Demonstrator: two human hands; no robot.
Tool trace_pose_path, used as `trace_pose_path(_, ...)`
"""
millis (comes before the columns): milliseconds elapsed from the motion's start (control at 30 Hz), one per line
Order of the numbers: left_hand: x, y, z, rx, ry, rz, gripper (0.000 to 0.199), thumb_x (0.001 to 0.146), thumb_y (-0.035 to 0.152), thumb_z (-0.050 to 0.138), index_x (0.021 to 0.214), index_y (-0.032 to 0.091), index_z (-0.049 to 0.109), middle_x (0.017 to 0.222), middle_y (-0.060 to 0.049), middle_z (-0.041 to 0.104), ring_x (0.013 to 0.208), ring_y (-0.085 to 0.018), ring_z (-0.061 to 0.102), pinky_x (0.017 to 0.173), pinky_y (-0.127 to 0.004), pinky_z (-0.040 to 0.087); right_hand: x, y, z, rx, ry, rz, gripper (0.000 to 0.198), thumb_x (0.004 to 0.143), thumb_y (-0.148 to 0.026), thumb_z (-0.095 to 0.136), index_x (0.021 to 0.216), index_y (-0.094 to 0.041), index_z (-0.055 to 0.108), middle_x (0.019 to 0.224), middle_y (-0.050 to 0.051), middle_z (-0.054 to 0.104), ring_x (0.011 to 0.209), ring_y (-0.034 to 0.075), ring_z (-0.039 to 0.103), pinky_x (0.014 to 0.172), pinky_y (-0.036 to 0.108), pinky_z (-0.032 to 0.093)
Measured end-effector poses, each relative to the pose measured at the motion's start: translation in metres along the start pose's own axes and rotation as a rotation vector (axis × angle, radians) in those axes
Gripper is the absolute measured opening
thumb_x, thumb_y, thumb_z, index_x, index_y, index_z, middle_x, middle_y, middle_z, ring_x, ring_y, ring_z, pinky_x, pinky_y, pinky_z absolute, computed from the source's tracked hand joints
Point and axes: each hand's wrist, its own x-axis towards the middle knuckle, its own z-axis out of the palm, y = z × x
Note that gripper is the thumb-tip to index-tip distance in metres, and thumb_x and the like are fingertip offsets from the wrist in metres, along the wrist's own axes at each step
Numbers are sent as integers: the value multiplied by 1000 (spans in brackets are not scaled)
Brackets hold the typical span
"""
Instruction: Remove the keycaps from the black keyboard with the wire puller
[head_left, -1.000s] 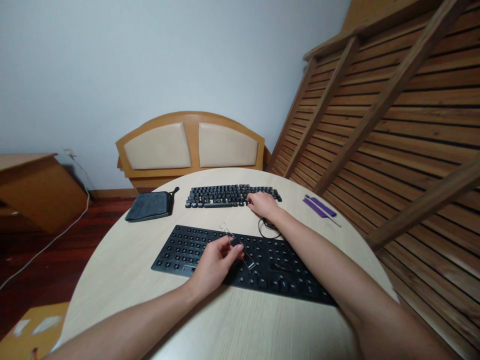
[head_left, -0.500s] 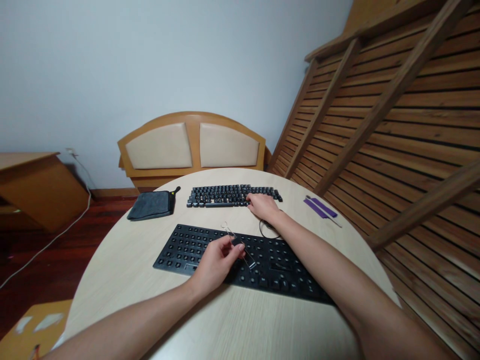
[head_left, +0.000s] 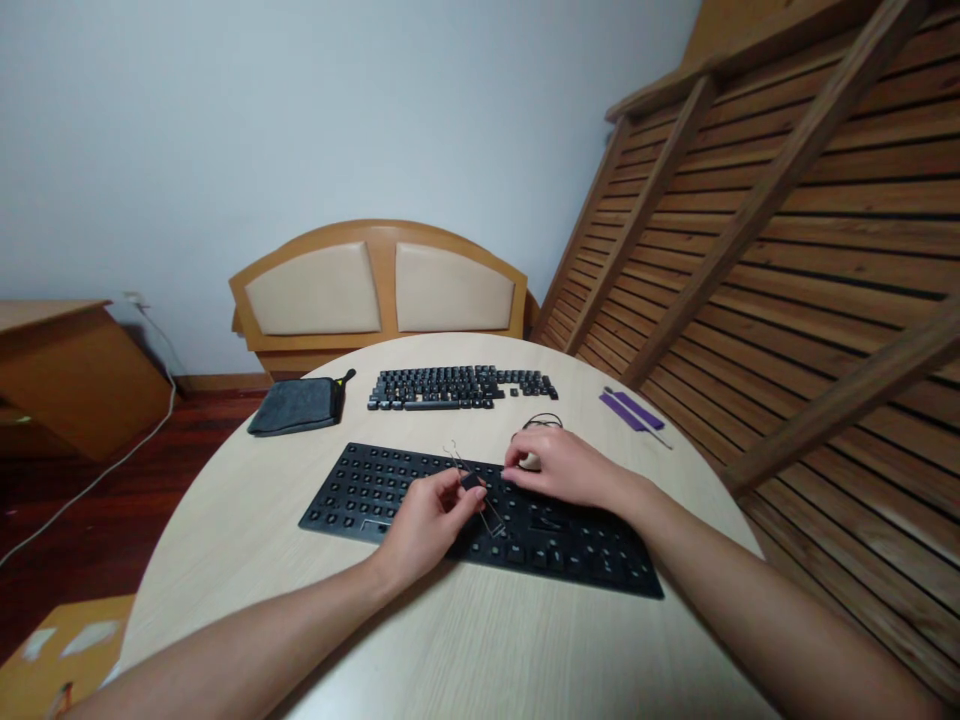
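My left hand (head_left: 431, 515) is closed around the black middle of a wire keycap puller (head_left: 491, 518); its thin metal loops stick out at both ends, above the keyboard base. That black keyboard base (head_left: 352, 490) lies across the table without most of its caps, showing rows of switches. Over its upper edge, right of the puller, my right hand (head_left: 562, 467) is curled with fingertips pinched together, close to the switches. What lies in the pinch, if anything, is hidden. Behind the base, black keycaps (head_left: 431, 387) lie in keyboard order, with a gap on their right part.
A dark grey zip pouch (head_left: 295, 406) lies at the table's left. On the right are purple strips (head_left: 630, 411) beside a thin rod. A black cable (head_left: 546, 418) curls behind my right hand. The round table (head_left: 247, 560) stands by a wooden slatted frame (head_left: 787, 250).
My right hand has come back from the laid-out keycaps to the upper edge of the keyboard base. My left hand still holds the keycap puller. The view has shifted slightly.
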Motion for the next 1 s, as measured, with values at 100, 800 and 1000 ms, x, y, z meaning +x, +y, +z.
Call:
trace_pose_path(100,-3,2,3,54,-5,1,27,90,36,59,99,13,67,74,-3,66,65,-16,57,61,-26,43,-30,-16,5,104,-82,-95,25,81,-43,72,89,-21,67,89,2,67,89,19,60,82,31,44)
trace_pose_path(800,-13,12,7,340,23,89,11,88,26,55,95,18,56,57,3,61,49,-14,57,50,-23,40,-52,-26,36,273,2,-94,28,72,-37,80,89,-22,64,116,6,61,120,24,48,101,38,42)
trace_pose_path(1000,-16,14,7,403,-16,140,13,90,25,52,101,18,52,60,3,61,48,-14,56,48,-22,36,-50,-27,39,270,20,-107,27,76,-41,78,89,-21,66,115,6,65,121,24,50,103,39,41)
